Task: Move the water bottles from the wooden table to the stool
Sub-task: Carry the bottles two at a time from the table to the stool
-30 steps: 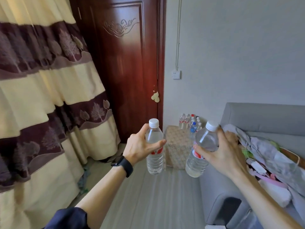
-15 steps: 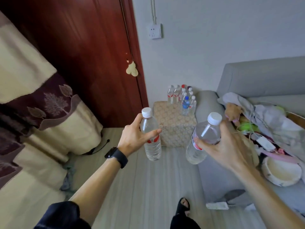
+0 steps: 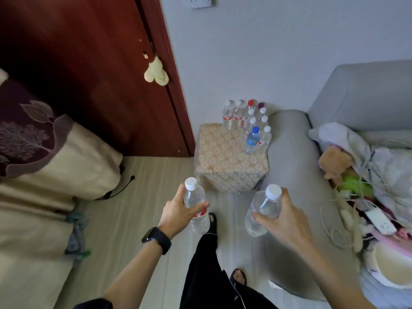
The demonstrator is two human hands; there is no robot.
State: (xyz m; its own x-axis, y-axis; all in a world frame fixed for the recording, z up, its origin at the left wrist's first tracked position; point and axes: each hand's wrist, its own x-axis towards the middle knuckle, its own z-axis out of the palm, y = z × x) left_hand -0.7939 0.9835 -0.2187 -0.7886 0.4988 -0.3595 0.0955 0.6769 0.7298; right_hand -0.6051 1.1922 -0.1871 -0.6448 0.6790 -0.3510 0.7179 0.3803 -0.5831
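The left grip (image 3: 176, 214) covers most of the label on the left bottle (image 3: 192, 197); the right grip (image 3: 287, 217) hides the far side of the right bottle (image 3: 265, 206). On the stool (image 3: 220, 157), mid-frame, the rear bottles (image 3: 238, 110) stand half hidden behind the front bottles (image 3: 253, 137), labels too small to read. The top edge cuts the socket (image 3: 198, 1), the right edge the sofa (image 3: 361, 92).

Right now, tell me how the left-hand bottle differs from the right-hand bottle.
The left-hand bottle is nearly upright; the right-hand bottle tilts, cap leaning right. The left hand wraps the left-hand bottle's middle; the right hand grips the right-hand bottle's upper body. Both are clear with white caps.
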